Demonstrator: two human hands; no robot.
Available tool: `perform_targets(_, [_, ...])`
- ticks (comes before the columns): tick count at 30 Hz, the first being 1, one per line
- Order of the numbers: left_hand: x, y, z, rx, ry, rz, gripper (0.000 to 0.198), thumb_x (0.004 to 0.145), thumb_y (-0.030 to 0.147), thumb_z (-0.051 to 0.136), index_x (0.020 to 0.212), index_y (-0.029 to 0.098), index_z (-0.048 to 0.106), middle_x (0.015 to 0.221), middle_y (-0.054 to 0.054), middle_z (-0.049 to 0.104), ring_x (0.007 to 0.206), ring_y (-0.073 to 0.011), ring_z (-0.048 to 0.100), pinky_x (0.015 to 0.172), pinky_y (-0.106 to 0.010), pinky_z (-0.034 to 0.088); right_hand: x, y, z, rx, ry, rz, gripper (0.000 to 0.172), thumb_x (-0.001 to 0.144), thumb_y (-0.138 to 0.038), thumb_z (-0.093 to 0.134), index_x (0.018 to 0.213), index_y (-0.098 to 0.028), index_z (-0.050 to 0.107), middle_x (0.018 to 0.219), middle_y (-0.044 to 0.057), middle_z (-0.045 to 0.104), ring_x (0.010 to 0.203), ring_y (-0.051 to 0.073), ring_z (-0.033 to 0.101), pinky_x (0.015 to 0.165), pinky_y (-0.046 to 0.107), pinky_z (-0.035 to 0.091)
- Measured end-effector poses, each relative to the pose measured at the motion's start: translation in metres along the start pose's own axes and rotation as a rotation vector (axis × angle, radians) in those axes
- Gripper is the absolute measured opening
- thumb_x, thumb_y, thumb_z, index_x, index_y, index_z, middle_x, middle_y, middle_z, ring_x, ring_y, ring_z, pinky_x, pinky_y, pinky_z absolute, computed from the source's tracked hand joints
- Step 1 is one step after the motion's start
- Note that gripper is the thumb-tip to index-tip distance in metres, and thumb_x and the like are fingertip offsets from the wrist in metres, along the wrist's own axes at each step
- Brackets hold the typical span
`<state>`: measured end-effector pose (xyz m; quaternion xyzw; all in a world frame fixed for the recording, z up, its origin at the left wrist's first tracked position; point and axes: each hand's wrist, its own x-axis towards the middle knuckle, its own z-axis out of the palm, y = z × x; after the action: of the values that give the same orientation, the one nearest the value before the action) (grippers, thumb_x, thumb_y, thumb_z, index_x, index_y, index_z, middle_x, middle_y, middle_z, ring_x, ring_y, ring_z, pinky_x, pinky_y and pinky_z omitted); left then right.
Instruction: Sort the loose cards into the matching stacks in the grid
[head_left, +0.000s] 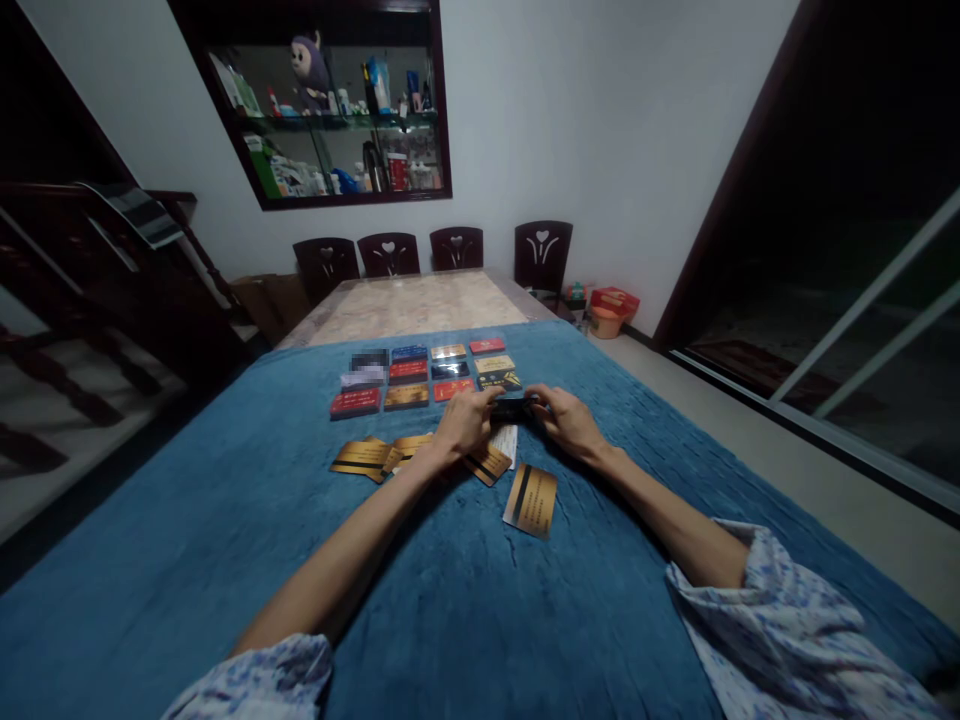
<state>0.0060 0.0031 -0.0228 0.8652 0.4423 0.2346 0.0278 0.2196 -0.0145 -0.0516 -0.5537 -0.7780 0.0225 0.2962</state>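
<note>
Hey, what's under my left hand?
Gold cards show on both sides of your left hand, with a white card at its right. Anything directly beneath the palm is covered.

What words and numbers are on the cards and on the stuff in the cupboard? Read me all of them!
I can't read any word or number for sure.
Gold card nearest the camera: dark print, too small.
Black-and-yellow card: pale lettering, too blurred.
Blue card: pale marks, too blurred.
Red jar in the cupboard: markings, too small.
</note>
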Motion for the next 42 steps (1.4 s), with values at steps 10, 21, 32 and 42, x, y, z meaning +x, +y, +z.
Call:
perform_targets(10, [-0.004,0.001,0.005,0.114,-0.044,-0.033,0.046,0.084,0.006,0.048,0.127,0.020,0.058,0.098,-0.010,0.070,0.093,-0.0257,0.067,0.084,-0.035,0.051,-0.001,-0.004,0.005,-0.141,-0.042,-0.067,0.050,0.086,-0.012,0.054,0.135,-0.019,0.052,0.110,0.011,0.070,0.097,0.024,0.060,0.084,0.034,0.041])
perform_targets(21, [0.000,-0.007,0.012,-0.109,0.037,-0.010,0.042,0.083,0.005,0.044,0.122,0.018,0.055,0.103,-0.010,0.070,0.097,-0.0222,0.067,0.086,-0.033,0.052,0.000,-0.007,0.008,-0.201,0.045,-0.126,0.050,0.086,-0.014,0.056,0.136,-0.015,0.048,0.122,0.016,0.064,0.111,0.028,0.056,0.090,0.037,0.038])
perform_targets(32, [-0.003,0.003,-0.002,0.121,-0.041,0.038,0.055,0.078,0.014,0.061,0.132,0.016,0.048,0.127,-0.014,0.055,0.120,-0.0282,0.052,0.099,-0.042,0.046,0.001,-0.006,0.000,-0.318,0.053,-0.144,0.053,0.087,-0.024,0.065,0.138,-0.018,0.052,0.125,0.017,0.057,0.110,0.031,0.049,0.082,0.037,0.040])
perform_targets(42, [0.006,0.001,-0.012,0.318,-0.088,0.031,0.053,0.085,0.023,0.060,0.136,0.016,0.046,0.135,-0.014,0.054,0.122,-0.0296,0.048,0.098,-0.043,0.043,0.024,-0.007,-0.007,-0.411,0.024,-0.212,0.055,0.088,-0.030,0.066,0.138,-0.016,0.050,0.131,0.019,0.057,0.112,0.032,0.050,0.081,0.038,0.044])
